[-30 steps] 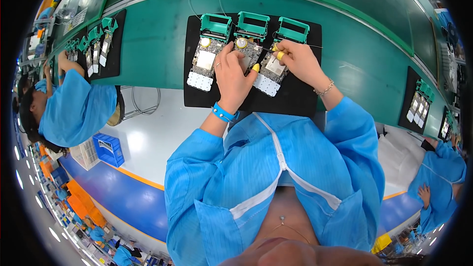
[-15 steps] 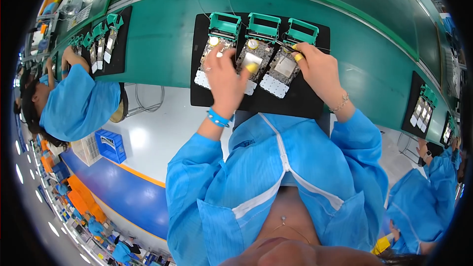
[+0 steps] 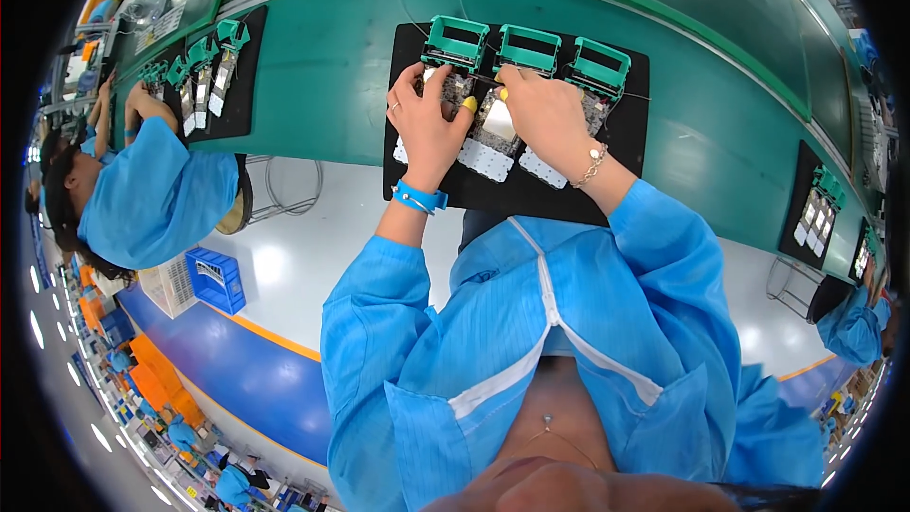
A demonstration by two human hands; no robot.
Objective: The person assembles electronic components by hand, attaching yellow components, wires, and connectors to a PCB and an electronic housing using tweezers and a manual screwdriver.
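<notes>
Three circuit boards lie side by side on a black mat (image 3: 621,152), each with a green plastic frame at its far end. My left hand (image 3: 428,128) curls over the left circuit board (image 3: 457,88), its fingers at the far left and its yellow-capped thumb by the right edge. My right hand (image 3: 552,123) reaches over the middle circuit board (image 3: 495,123), partly hiding it and the right circuit board (image 3: 542,169). Pinched in its fingertips is a dark, thin tool, apparently tweezers (image 3: 484,79), pointing left toward the left green frame (image 3: 456,43). The tool's tip is hard to see.
The middle green frame (image 3: 527,49) and right green frame (image 3: 600,66) stand upright along the mat's far side. At left, a co-worker in blue (image 3: 156,194) sits by another mat of boards (image 3: 213,85). More boards (image 3: 813,218) lie at right. A blue crate (image 3: 216,282) stands on the floor.
My right hand has moved left with the tool, from the right board to between the left and middle ones. My left hand has settled farther up over the left board.
</notes>
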